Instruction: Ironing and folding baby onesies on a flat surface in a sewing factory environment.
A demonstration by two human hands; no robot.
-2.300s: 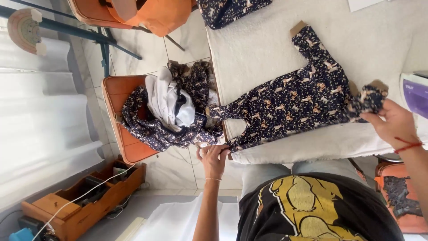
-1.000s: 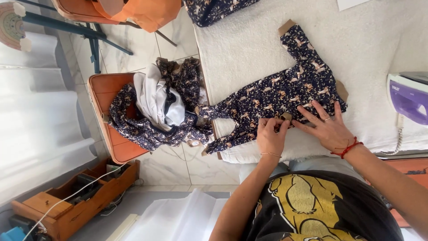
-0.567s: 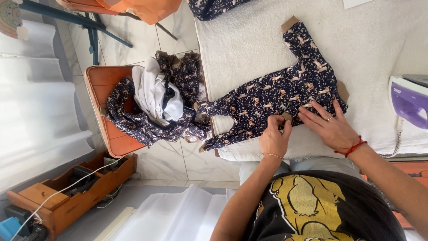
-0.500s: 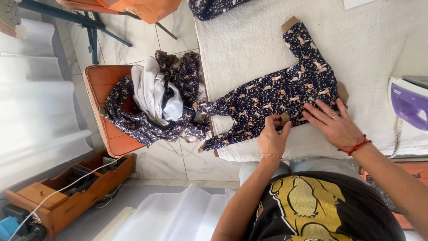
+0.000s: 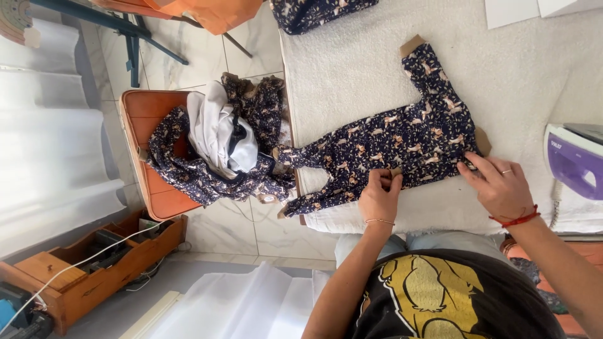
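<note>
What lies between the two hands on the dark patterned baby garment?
In the head view, only the navy printed baby garment spans between the left hand and the right hand; nothing else lies there.

Head camera looks steeply down, close

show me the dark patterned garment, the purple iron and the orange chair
dark patterned garment (image 5: 402, 141), head view, middle of its body
purple iron (image 5: 575, 160), head view, its purple side
orange chair (image 5: 141, 113), head view, bare seat corner

The garment (image 5: 402, 141) lies on the padded table (image 5: 502, 69), the chair (image 5: 147, 157) to its left.
</note>
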